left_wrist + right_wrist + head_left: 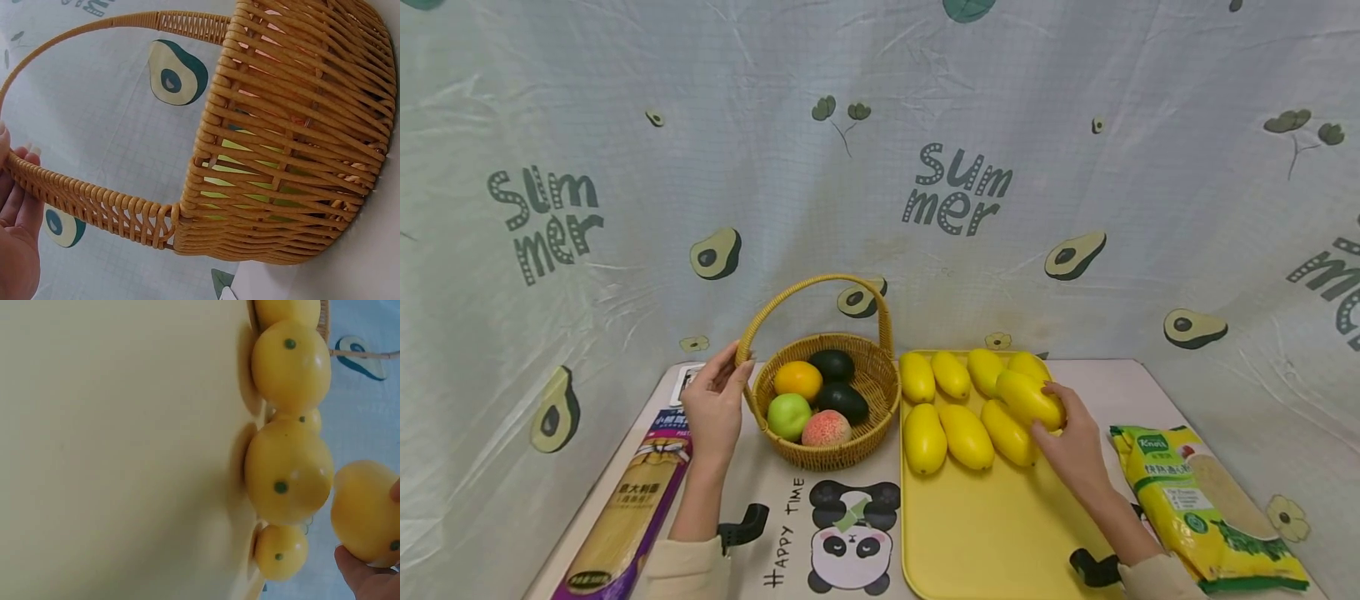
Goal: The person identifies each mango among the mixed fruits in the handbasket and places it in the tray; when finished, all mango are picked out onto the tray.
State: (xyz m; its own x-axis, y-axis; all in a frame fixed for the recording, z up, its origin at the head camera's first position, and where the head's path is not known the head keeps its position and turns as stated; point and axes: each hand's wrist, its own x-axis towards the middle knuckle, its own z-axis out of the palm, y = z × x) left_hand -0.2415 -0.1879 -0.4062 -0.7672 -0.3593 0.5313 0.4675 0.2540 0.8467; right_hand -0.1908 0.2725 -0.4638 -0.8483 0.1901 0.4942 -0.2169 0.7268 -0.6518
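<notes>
My left hand (713, 410) holds the left side of the wicker basket's handle (808, 283), fingers against it. The basket (880, 417) holds an orange (798, 380), a green apple (788, 416), a peach (827, 428) and two dark avocados (842, 403). In the left wrist view the basket's woven wall (294, 125) fills the right side. Thumb and fingers of my right hand (1078, 446) grip a yellow mango (1027, 398), raised above the others. Several more mangoes (966, 435) lie in two rows at the far part of a yellow tray (985, 533).
A purple pasta pack (628, 508) lies left of my left forearm. Right of the tray is a yellow-green Knorr bag (1206, 508). A printed curtain (880, 208) stands behind the basket and tray. A panda print (853, 542) marks the table mat in front of the basket.
</notes>
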